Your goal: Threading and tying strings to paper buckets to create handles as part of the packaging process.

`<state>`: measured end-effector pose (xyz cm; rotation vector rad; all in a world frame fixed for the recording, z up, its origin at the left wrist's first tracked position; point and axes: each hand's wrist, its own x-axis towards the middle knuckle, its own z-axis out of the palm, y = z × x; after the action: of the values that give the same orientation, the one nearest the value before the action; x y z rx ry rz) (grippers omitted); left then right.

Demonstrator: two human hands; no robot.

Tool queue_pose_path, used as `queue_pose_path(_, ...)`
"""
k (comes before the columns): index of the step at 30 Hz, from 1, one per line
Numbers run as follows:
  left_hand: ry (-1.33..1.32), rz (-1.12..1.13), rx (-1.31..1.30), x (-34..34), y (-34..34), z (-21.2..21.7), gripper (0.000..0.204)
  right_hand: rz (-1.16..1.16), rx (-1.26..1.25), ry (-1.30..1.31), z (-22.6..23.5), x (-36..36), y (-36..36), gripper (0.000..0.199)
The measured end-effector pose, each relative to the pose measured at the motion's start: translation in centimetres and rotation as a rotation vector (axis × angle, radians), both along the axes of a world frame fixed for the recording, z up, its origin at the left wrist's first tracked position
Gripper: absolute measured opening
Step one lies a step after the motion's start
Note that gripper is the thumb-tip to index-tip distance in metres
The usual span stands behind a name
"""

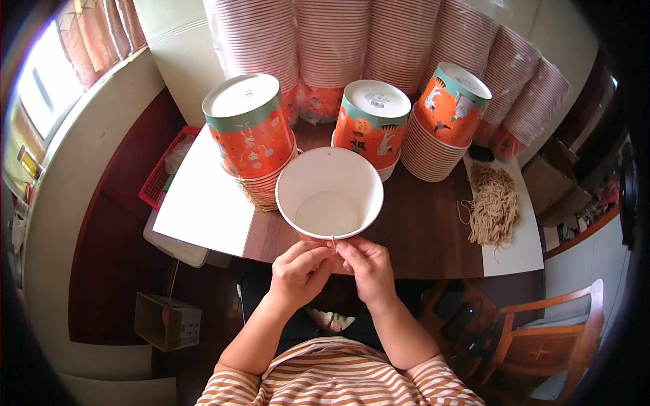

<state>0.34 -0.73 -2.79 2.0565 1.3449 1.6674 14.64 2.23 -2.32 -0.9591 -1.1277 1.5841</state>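
One cord (333,240) between fingers (350,252), at bucket rim (308,231).

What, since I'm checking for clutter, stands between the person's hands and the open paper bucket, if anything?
Nothing visible: the left hand and right hand meet at the near rim of the open paper bucket, by a thin tan cord. The bucket stacks stand beyond; the cord pile lies to the right.

Left hand (298,272) and right hand (367,267) are hovering close together at the tabletop's (433,233) near edge, fingers (355,256) pinching, bare forearms (257,333) slanting inward
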Motion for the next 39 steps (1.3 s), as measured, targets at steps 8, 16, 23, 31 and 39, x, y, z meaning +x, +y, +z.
queue_pose_path(8, -0.235, -0.083, -0.100, -0.4, 0.1, -1.1, 0.015, 0.031, -0.052, 0.178, 0.0, -0.1, 0.3, 0.017)
queue_pose_path(16, -0.215, -0.072, -0.107, -0.5, 0.0, -0.8, 0.015, 0.103, 0.010, 0.080, 0.8, -0.3, 0.4, 0.016)
queue_pose_path(23, -0.338, -0.151, -0.113, -0.7, 0.4, -1.2, 0.014, 0.069, 0.043, 0.118, -0.1, 0.1, 0.9, 0.016)
queue_pose_path(31, -0.480, -0.216, -0.253, -0.9, 0.3, -1.8, 0.010, -0.118, 0.449, -0.353, 0.1, 0.4, 1.2, 0.015)
queue_pose_path(39, -0.545, -0.181, -0.276, -0.7, 0.5, -2.0, 0.009, -0.014, 0.265, -0.134, -0.1, 0.5, 0.8, 0.013)
